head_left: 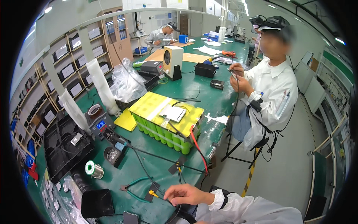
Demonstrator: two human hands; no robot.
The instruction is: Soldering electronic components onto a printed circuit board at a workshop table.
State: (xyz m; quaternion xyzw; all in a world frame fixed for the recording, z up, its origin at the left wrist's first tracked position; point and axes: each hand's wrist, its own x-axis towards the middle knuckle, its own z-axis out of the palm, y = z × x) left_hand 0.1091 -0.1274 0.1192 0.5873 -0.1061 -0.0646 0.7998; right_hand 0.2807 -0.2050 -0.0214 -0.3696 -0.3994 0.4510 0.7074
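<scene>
My right hand (189,195) reaches in from the lower right over the near table edge. Its fingers are loosely bent and apart, and I see nothing gripped between them. Close to its fingertips lie a yellow connector (153,194) and a dark cable (145,168). Green-handled pliers (138,189) rest just left of these. Only a sliver of my left hand (201,222) shows at the bottom edge; its fingers are hidden. Beyond stands a battery pack (160,130) of green cells with a yellow top, a white board (173,113) and red and black leads.
A soldering station (102,125), tip cleaner (112,155), solder spool (94,170) and black tray (63,147) stand at the left. A black box (97,203) lies nearer. A seated co-worker (272,89) handles a cable at the right; another person (162,36) works at the back.
</scene>
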